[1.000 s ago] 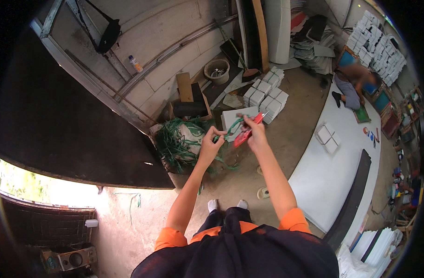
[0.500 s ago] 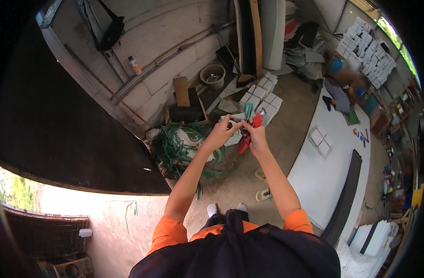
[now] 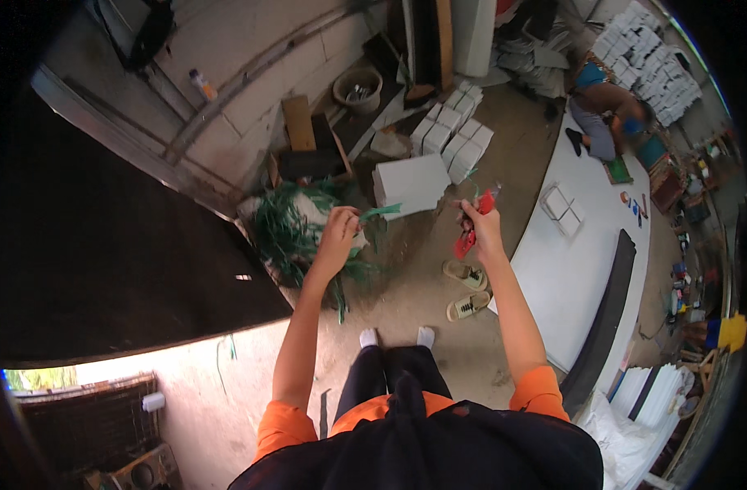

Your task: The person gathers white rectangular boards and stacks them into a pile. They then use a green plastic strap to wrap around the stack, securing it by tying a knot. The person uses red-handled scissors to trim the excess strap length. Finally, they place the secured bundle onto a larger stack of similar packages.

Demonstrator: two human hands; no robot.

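Note:
My left hand is closed in a pinch on a green plastic strip, whose loose end points to the right. Farther right, my right hand wraps round a red hand tool; blur and fingers hide its exact kind. A thin green strand shows just above the tool. Between and beyond my hands lies a flat stack of white sheets on the floor. Left of my left hand, a tangle of green strips covers a pale sack.
White tied bundles stand behind the sheets. A bucket is by the wall. Shoes lie near my feet. At right, a long white board carries another bundle and a dark strip. A person bends at its far end.
My hands were close together over the sheets; now they are apart, the left with the green strip, the right with the red tool. The view has shifted, and the shoes show more fully.

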